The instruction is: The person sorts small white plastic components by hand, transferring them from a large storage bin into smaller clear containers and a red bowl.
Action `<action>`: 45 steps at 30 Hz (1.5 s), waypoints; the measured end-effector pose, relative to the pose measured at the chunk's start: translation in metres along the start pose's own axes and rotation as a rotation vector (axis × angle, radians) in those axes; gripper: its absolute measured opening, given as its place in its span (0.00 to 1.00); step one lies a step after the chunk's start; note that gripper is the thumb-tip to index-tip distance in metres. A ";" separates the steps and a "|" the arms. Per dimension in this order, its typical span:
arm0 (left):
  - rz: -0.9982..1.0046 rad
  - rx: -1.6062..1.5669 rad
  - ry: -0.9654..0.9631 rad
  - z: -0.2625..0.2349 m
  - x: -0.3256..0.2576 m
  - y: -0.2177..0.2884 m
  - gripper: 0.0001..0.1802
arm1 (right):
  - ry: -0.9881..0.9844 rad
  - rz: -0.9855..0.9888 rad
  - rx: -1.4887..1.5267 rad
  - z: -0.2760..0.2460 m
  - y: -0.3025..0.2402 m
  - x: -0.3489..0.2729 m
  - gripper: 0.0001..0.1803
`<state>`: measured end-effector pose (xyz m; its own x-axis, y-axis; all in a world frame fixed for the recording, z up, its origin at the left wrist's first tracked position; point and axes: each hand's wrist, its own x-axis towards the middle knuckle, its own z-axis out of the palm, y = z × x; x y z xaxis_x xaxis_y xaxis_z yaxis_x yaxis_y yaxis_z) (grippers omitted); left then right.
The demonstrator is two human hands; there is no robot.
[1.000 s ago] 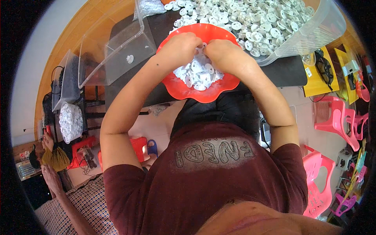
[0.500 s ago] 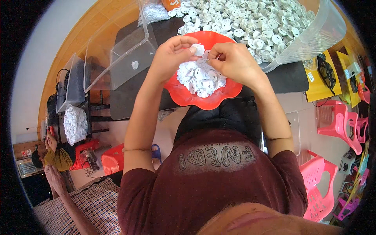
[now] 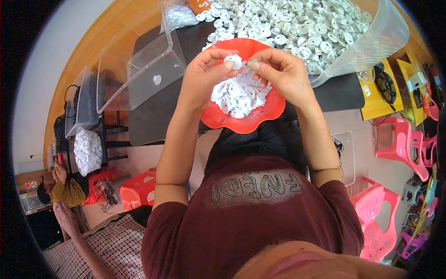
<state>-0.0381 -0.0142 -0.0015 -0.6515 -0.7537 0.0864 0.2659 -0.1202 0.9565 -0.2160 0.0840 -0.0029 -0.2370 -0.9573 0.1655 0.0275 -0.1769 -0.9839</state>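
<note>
My left hand [image 3: 203,74] pinches a round white plastic disc [image 3: 233,61] between thumb and fingers, with its flat face showing. Close beside it, my right hand [image 3: 284,76] is closed in a pinch of thumb and forefinger; a small whitish bit shows at the fingertips, too small to name. Both hands hover over a red scalloped bowl [image 3: 218,122], which holds a heap of small white plastic pieces [image 3: 239,100].
A tilted clear bin [image 3: 378,49] spills a large pile of white disc parts [image 3: 302,28] across the dark table [image 3: 153,123]. An open clear tub [image 3: 134,100] lies left, with one loose white part [image 3: 157,80]. Another person's forearm [image 3: 86,246] is at lower left; pink chairs [image 3: 374,214] stand right.
The right hand's fingertips have come up closer to the disc in the left hand, and its wrist has turned. The left hand still grips the disc.
</note>
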 end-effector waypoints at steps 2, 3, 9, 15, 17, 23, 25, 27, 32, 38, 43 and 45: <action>0.017 0.049 0.000 0.004 -0.002 0.002 0.19 | 0.019 -0.051 -0.026 0.002 -0.001 -0.002 0.07; 0.017 0.047 0.001 0.008 -0.003 0.002 0.19 | 0.039 -0.102 -0.052 0.003 -0.001 -0.004 0.07; 0.102 0.173 -0.022 0.017 -0.009 0.004 0.16 | 0.037 -0.076 0.042 0.012 -0.014 -0.014 0.09; -0.004 -0.006 -0.015 0.026 -0.019 0.008 0.12 | 0.137 -0.520 -0.189 0.012 -0.006 -0.005 0.08; -0.090 -0.094 -0.050 0.027 -0.019 0.008 0.11 | 0.145 -0.494 -0.219 0.014 -0.008 -0.007 0.08; -0.070 -0.036 -0.053 0.026 -0.018 0.007 0.11 | 0.135 -0.494 -0.295 0.012 -0.013 -0.009 0.09; -0.045 0.020 -0.062 0.024 -0.018 0.007 0.11 | 0.123 -0.479 -0.298 0.010 -0.017 -0.010 0.09; -0.018 0.077 -0.070 0.025 -0.018 0.007 0.10 | 0.049 -0.408 -0.300 0.006 -0.021 -0.011 0.08; -0.004 0.048 -0.060 0.024 -0.016 0.008 0.13 | 0.047 -0.248 -0.130 0.002 -0.022 -0.010 0.07; -0.031 -0.273 -0.026 0.031 -0.017 0.014 0.18 | 0.098 -0.219 -0.018 0.009 -0.024 -0.017 0.07; 0.064 -0.240 -0.029 0.037 -0.021 0.011 0.17 | 0.086 -0.113 0.077 0.016 -0.025 -0.021 0.06; 0.081 -0.248 -0.040 0.038 -0.021 0.011 0.17 | 0.107 -0.122 0.099 0.017 -0.022 -0.019 0.08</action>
<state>-0.0483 0.0249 0.0176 -0.6476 -0.7415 0.1756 0.4808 -0.2188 0.8491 -0.1960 0.1024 0.0172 -0.3462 -0.8986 0.2696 0.0864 -0.3167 -0.9446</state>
